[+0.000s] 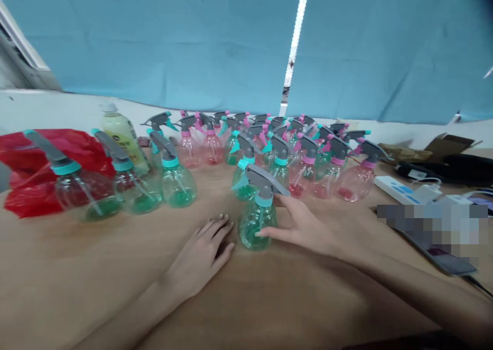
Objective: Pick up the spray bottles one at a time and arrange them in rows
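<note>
My right hand grips a clear green spray bottle from its right side, thumb in front and the other fingers partly hidden behind it. This bottle stands upright on the wooden table, with a grey trigger head and a turquoise collar. Just left of it, my left hand lies on the tabletop with fingers stretched out, holding nothing. Farther left, three more green spray bottles stand in a row, the nearest to my hands being one with a turquoise collar.
Behind my right hand stand several rows of pink and green spray bottles. A red plastic bag and a yellowish bottle are at the left. On the right lie a white power strip, a dark device and an opened cardboard box.
</note>
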The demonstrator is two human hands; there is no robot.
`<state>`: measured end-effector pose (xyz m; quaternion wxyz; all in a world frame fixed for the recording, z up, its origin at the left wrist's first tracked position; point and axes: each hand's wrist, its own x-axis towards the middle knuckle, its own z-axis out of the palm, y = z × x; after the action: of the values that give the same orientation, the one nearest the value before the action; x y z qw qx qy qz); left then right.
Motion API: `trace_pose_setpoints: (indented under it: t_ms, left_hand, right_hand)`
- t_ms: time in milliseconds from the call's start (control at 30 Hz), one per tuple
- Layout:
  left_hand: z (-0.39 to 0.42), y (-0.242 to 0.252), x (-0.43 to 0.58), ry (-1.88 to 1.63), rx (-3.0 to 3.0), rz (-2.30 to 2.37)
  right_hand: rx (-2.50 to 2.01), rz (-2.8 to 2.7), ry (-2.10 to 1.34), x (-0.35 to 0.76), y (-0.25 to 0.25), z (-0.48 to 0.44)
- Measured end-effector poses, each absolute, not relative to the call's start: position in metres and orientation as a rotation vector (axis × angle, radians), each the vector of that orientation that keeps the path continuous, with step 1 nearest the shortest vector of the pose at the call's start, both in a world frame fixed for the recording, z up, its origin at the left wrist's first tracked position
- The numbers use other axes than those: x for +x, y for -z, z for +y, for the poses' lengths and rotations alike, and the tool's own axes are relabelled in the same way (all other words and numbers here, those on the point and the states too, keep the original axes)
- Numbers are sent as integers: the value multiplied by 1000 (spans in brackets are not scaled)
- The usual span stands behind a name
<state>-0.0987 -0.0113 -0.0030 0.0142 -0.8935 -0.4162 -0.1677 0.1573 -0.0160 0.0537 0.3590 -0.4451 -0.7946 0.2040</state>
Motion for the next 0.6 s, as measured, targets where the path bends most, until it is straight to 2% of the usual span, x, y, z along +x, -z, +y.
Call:
trace_pose_setpoints:
  t_ms: [267, 600]
  left_hand:
    - [-26, 6, -158, 598, -2640, -1445]
    - [-30, 0, -160, 529, -2672, -1412]
  right_hand:
    - [-1211, -2055, -528, 75, -61, 22]
    - [-1429, -2077, -387, 45, -75, 57]
